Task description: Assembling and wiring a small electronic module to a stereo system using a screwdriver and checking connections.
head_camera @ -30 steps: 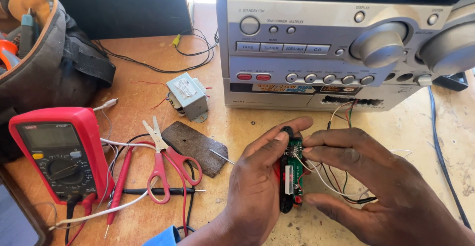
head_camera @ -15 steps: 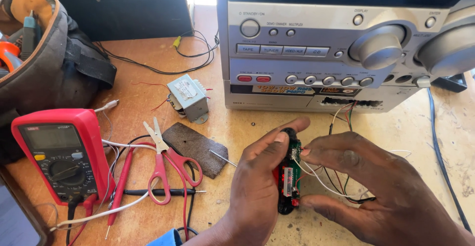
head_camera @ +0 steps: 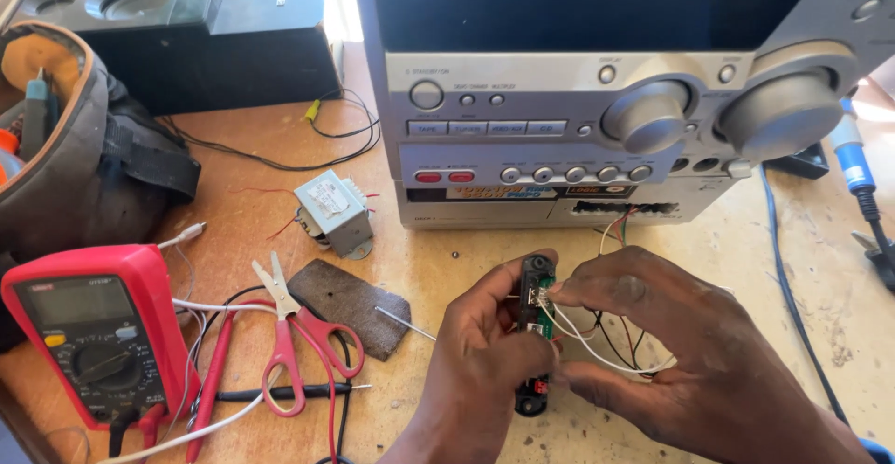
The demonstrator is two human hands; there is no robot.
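My left hand (head_camera: 480,352) grips a small black module with a green circuit board (head_camera: 535,307), held upright on edge above the wooden table (head_camera: 280,161). My right hand (head_camera: 685,361) pinches thin white and black wires (head_camera: 597,347) at the board's upper right side. The wires run from the board up toward a silver stereo unit (head_camera: 578,138) standing just behind my hands.
A red multimeter (head_camera: 89,333) with red and black probes lies at the left. Red-handled scissors (head_camera: 294,338), a dark flat pad (head_camera: 350,305) and a small transformer (head_camera: 334,210) are left of my hands. A dark tool bag (head_camera: 84,166) and a black speaker (head_camera: 186,30) sit behind. A blue cable (head_camera: 792,287) runs on the right.
The module has been lifted slightly and turned more upright. My right fingers have shifted up to the wires at the board's top. The camera view has moved closer.
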